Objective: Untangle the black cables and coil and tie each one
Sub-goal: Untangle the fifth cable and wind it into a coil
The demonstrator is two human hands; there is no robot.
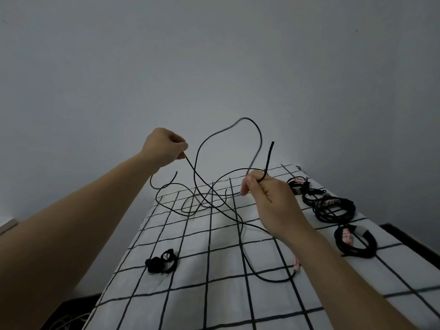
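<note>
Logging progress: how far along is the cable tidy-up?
Done: about four coiled bundles, ties visible, line the checked cloth's right side. In hand: left hand and right hand each pinch a loose black cable, lifted. Left: its tangle on the cloth is not undone, coiled or tied.

Head camera looks forward, down over table (214,306).

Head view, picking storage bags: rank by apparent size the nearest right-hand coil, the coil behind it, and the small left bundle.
1. Nearest right-hand coil and the coil behind it: about alike; nearness makes ranking unsure.
2. Small left bundle: smallest.
</note>
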